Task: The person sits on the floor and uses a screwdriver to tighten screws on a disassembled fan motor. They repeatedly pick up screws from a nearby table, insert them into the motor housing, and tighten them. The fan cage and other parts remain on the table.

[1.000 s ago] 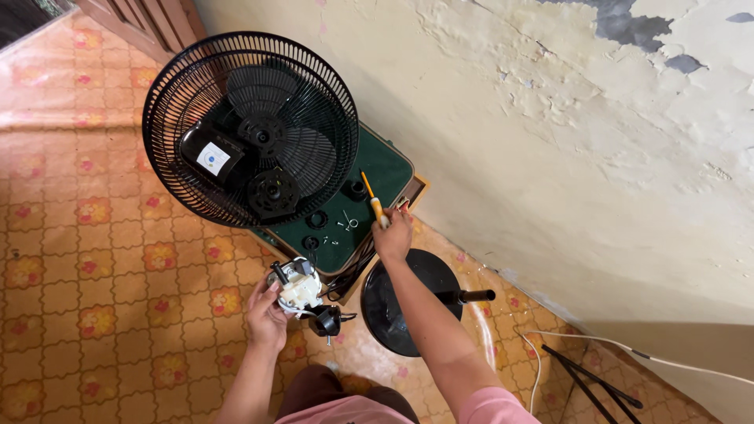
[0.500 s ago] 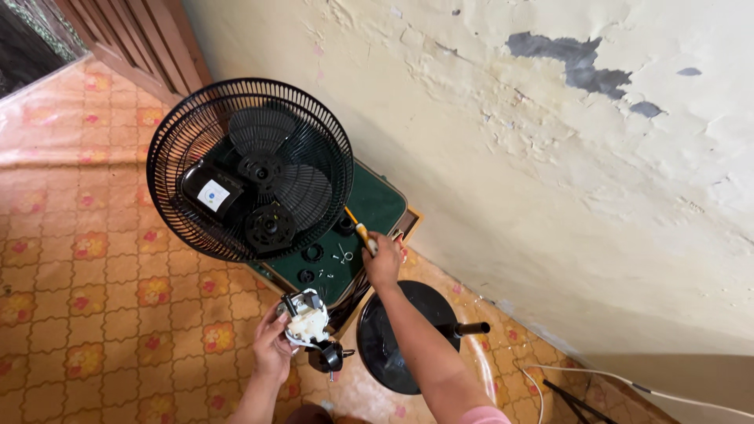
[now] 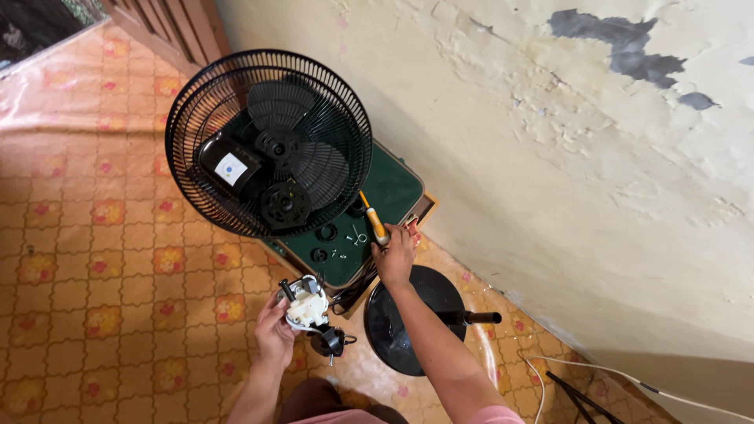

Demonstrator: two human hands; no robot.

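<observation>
The right hand clenched a yellow screwdriver over the green table, beside loose screws. The left hand gripped a white motor part just off the table's near edge. Picking a screw looked next, needing a steady tip.

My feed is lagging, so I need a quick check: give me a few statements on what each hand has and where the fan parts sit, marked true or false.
1. The right hand grips a yellow-handled screwdriver over the green table. True.
2. The left hand is empty. False: it holds a white and black motor part.
3. The fan grille, blades inside, rests on the green table. True.
4. The round black base stands on the table. False: it lies on the patterned floor beside the table.
5. Small screws lie on the table near the right hand. True.
</observation>
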